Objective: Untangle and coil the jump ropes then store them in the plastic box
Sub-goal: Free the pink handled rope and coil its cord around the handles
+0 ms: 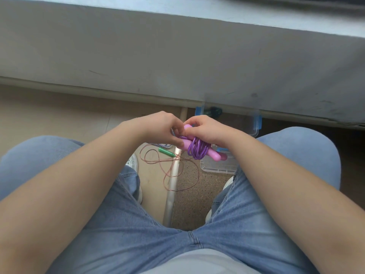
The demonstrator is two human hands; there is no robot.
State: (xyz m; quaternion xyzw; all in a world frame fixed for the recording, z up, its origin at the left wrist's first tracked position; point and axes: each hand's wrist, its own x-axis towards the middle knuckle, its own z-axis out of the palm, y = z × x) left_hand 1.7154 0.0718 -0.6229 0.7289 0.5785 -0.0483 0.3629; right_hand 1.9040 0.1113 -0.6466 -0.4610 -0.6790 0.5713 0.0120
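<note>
— Where are your hands?

— Above my knees, my left hand (162, 127) and right hand (207, 129) meet on a jump rope (197, 150) with its cord wound round the handles.

— And below?

— On the floor between my feet lies a loose rope (173, 169), left of the plastic box (217, 165). The box sits under my right hand, before the wall (177, 56). Something lies in its far end; I cannot tell what
</note>
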